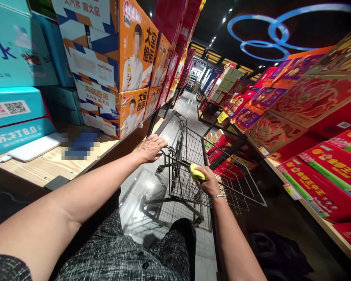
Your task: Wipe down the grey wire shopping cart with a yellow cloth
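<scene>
At the left, turquoise soda water cartons [17, 125] stand on a pale wooden shelf [35, 169]. In front of them lies a white device [36, 147] with a cable plugged in, and beside it a dark blue item [82, 144], which is blurred. Next come stacked orange cartons [134, 74] with the mark DAYAO. The left hand [152, 149] lies palm down on the near part of a wire shopping cart [178, 179]; I cannot tell whether its fingers close around the bar. The cart stands on a shiny grey tiled floor [134, 191], in the aisle between the displays. The right hand [209, 181] is closed on a bunched yellow cloth [196, 171], over the cart's basket. Blue ring lights [312, 8] hang under the dark ceiling [199, 23]. At the right, red boxes [324, 179] lie on another shelf, whose wooden edge [324, 224] carries price tags.
</scene>
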{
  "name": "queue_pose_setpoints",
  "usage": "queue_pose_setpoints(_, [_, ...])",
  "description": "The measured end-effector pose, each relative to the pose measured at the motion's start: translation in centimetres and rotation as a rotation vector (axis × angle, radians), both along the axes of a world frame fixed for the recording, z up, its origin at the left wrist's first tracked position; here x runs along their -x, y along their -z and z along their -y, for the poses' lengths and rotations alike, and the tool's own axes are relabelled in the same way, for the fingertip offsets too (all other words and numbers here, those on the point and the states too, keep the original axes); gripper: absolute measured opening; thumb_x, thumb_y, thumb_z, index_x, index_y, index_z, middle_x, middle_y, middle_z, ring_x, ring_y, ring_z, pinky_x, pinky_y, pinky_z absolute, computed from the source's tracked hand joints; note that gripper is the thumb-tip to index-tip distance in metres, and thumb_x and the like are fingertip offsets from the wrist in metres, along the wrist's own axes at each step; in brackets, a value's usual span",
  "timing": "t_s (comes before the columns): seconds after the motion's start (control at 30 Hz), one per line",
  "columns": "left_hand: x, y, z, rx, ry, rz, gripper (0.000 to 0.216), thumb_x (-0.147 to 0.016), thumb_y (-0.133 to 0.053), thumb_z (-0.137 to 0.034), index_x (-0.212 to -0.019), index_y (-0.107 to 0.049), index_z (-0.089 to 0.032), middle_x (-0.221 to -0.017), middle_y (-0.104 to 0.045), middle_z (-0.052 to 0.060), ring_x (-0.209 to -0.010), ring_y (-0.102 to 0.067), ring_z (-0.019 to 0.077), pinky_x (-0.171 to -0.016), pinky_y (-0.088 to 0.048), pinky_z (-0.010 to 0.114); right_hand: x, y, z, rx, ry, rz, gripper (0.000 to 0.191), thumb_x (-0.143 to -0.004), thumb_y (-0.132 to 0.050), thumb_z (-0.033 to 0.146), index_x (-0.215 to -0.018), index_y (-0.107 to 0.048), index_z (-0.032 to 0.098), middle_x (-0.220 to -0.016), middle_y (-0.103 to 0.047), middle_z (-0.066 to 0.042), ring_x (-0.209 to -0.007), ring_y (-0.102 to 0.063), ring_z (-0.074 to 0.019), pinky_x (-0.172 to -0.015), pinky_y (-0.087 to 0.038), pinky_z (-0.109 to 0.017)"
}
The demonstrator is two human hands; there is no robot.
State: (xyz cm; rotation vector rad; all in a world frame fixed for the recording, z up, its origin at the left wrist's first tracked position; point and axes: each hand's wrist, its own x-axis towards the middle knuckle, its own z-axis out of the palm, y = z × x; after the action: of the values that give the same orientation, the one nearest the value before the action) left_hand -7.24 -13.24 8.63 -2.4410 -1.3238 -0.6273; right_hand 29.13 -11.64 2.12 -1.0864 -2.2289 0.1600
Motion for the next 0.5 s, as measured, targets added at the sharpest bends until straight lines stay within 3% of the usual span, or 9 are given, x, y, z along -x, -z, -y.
queue_pose_setpoints(0.13, [0.9, -0.3, -0.6, 0.004, -0.033, 0.000, 0.040, -0.083, -0.063, -0.038, -0.119, -0.059, -0.020, -0.115, -0.063, 0.009, -0.112, -0.053, 0.0282, -0.108, -0.030, 0.044, -7.2, 1.4, 0.1, 0.030, 0.164, 0.019, 0.042, -0.069, -0.052, 0.012, -0.106, -0.068, 0.021, -0.105, -0.067, -0.007, -0.099, -0.060, -0.0228, -0.091, -0.048, -0.040])
queue_pose_setpoints(0.23, [1.7, -0.4, -0.9, 0.021, -0.062, 0.016, 0.042, -0.080, -0.065, -0.040, -0.116, -0.061, -0.020, -0.112, -0.063, 0.009, -0.112, -0.053, 0.0282, -0.114, -0.025, 0.045, -8.4, 2.1, 0.4, 0.014, 0.319, 0.024, 0.044, -0.065, -0.051, 0.014, -0.106, -0.068, 0.019, -0.104, -0.068, -0.008, -0.098, -0.060, -0.0243, -0.091, -0.047, -0.042])
queue_pose_setpoints(0.33, [2.0, -0.8, -0.8, 0.052, -0.106, 0.031, 0.045, -0.079, -0.064, -0.045, -0.114, -0.062, -0.018, -0.111, -0.064, 0.010, -0.113, -0.054, 0.0279, -0.117, -0.020, 0.045, -4.3, 1.7, 0.9, -0.006, 0.322, 0.038, 0.047, -0.067, -0.052, 0.012, -0.110, -0.066, 0.019, -0.106, -0.067, -0.009, -0.098, -0.058, -0.0237, -0.090, -0.047, -0.039])
queue_pose_setpoints(0.5, [0.6, -2.3, -0.7, 0.111, -0.053, 0.064, 0.040, -0.094, -0.045, -0.046, -0.121, -0.062, -0.021, -0.123, -0.064, 0.008, -0.124, -0.051, 0.0257, -0.117, -0.014, 0.049, 9.2, 0.0, 1.0, -0.110, 0.120, 0.102, 0.056, -0.072, -0.055, 0.005, -0.123, -0.064, 0.028, -0.125, -0.059, -0.006, -0.107, -0.052, -0.0236, -0.094, -0.043, -0.040])
